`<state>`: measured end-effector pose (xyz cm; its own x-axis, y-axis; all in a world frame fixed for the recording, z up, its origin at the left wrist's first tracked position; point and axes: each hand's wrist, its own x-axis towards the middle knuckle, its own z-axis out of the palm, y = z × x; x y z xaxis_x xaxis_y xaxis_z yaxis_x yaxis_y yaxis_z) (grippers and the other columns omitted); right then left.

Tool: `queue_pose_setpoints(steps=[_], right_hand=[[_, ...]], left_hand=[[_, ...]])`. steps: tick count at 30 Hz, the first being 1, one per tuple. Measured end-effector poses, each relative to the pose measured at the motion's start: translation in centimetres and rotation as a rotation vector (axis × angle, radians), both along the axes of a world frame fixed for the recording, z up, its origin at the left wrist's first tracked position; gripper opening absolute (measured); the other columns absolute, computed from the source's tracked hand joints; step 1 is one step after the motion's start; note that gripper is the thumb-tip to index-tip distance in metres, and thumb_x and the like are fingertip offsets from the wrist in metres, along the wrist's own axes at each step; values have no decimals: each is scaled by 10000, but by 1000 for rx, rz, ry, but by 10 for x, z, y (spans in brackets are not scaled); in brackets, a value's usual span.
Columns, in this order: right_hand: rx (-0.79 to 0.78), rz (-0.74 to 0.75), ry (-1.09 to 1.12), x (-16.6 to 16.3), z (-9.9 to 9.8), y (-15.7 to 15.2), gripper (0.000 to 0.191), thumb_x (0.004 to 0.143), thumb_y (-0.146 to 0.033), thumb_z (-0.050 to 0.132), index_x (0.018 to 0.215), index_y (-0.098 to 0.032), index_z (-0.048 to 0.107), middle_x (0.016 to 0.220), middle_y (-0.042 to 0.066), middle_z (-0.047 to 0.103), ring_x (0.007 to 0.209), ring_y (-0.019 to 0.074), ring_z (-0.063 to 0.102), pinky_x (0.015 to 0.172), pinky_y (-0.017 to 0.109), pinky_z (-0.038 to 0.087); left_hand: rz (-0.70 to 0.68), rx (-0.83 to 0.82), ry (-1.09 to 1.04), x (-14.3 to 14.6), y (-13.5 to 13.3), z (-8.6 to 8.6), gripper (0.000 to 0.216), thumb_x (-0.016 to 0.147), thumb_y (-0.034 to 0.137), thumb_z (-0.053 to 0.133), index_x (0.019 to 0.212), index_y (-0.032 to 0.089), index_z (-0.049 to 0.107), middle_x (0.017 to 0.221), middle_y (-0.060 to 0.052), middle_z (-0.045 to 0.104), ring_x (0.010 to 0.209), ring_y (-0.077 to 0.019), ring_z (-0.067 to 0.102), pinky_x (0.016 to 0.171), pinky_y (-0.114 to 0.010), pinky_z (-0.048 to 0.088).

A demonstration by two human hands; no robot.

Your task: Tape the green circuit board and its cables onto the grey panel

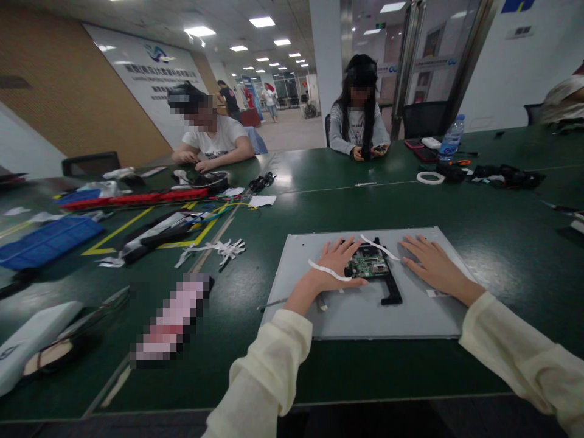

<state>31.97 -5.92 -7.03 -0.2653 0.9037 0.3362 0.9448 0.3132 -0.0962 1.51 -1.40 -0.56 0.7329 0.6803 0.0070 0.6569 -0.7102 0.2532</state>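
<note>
A flat grey metal panel [365, 313] lies on the green table in front of me. At its middle sits a small green circuit board [368, 263] with a black bracket [391, 292] running down from it. My left hand [332, 267] rests flat on the panel just left of the board, fingers spread, with a white ribbon strip [329, 271] lying across it. A second white strip [379, 246] arcs over the board. Right of the board, my right hand [431, 263] lies flat on the panel, fingers stretched out.
Two people sit at the far side of the green table [502, 237]. A tape roll [430, 177], a water bottle [451, 139] and black cables [506, 175] lie far right. Blue trays [45, 240], a red strip [137, 198] and white tape scraps [223, 248] fill the left.
</note>
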Motion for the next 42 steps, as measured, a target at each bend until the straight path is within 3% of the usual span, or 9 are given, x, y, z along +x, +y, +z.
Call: queue_pose_setpoints(steps=[8, 11, 14, 19, 28, 35, 42], right_hand=[[42, 222, 153, -11, 21, -3, 439, 894, -347, 469, 1313, -218, 490, 1328, 88, 526, 1200, 240, 510, 1012, 446, 429], [36, 275, 165, -17, 28, -7, 387, 890, -297, 482, 1263, -213, 540, 1291, 82, 556, 1164, 224, 538, 1000, 425, 446], [28, 304, 159, -20, 32, -9, 344, 891, -280, 488, 1215, -209, 581, 1252, 78, 587, 1126, 218, 565, 981, 408, 465], [27, 315, 87, -19, 32, -5, 325, 913, -236, 447, 1198, -207, 601, 1227, 72, 610, 1074, 213, 601, 921, 395, 505], [101, 297, 44, -16, 23, 0, 318, 934, -197, 403, 1149, -202, 638, 1155, 70, 655, 1004, 197, 645, 872, 373, 539], [122, 283, -20, -17, 21, 0, 311, 930, -174, 412, 1134, -191, 647, 1138, 72, 663, 965, 199, 659, 835, 366, 554], [126, 348, -73, -15, 17, -2, 349, 898, -100, 432, 1187, -174, 613, 1183, 84, 640, 1011, 207, 642, 845, 364, 551]], left_hand=[[34, 51, -29, -1, -18, 26, 980, 738, 765, 462, 1484, 233, 114, 1552, -114, 164, 1424, -340, 97, 1125, -563, 95], [21, 72, -58, -1, -27, 37, 836, 810, 699, 435, 1459, 225, 206, 1518, -106, 272, 1405, -308, 198, 1126, -540, 138], [-9, 100, -74, 6, -30, 42, 545, 919, 527, 382, 1375, 230, 364, 1425, -88, 436, 1326, -252, 371, 1105, -493, 225], [21, 175, -94, 35, -11, 26, 319, 935, 282, 384, 1213, 198, 515, 1244, -57, 598, 1143, -205, 545, 1022, -390, 365], [67, 175, -83, 61, 20, -12, 406, 865, 131, 402, 1261, 150, 491, 1295, -91, 560, 1164, -214, 532, 1021, -365, 397], [86, 102, -32, 62, 21, -15, 413, 881, 128, 393, 1286, 118, 478, 1216, -119, 615, 1094, -215, 585, 974, -335, 439], [117, 82, -11, 64, 23, -15, 389, 882, 128, 405, 1258, 159, 500, 1190, -95, 629, 1060, -217, 602, 955, -351, 451]])
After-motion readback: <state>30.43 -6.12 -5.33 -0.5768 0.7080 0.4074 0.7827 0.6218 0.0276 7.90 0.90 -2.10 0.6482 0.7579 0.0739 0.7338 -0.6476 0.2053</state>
